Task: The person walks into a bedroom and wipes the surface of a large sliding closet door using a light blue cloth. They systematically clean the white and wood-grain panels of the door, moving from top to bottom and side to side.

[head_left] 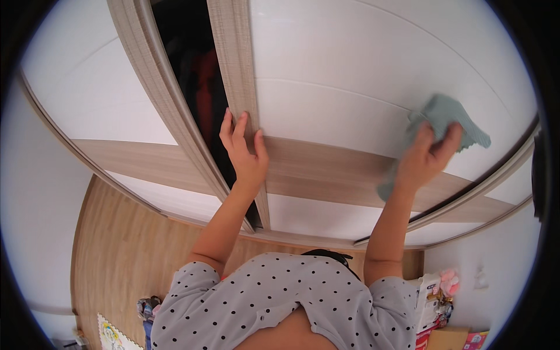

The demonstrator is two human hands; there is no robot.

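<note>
Polka-dot shirt up close, right hand grasping the grey-green cloth over the white wardrobe panel, left hand unclenched at the wood-grain door stile: spreading the cloth flatter should wipe more evenly!

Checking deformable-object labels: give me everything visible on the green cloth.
The cloth is pale grey-green and looks like soft, thin fabric, with fine ribbing and a wavy edge toward the right. It is crumpled, not spread flat, and slightly blurred. The right hand holds it, hiding its middle. The upper part fans out beyond the fingers, seemingly against the white door panel; a lower flap shows left of the wrist, in front of the wood-look band.
</note>
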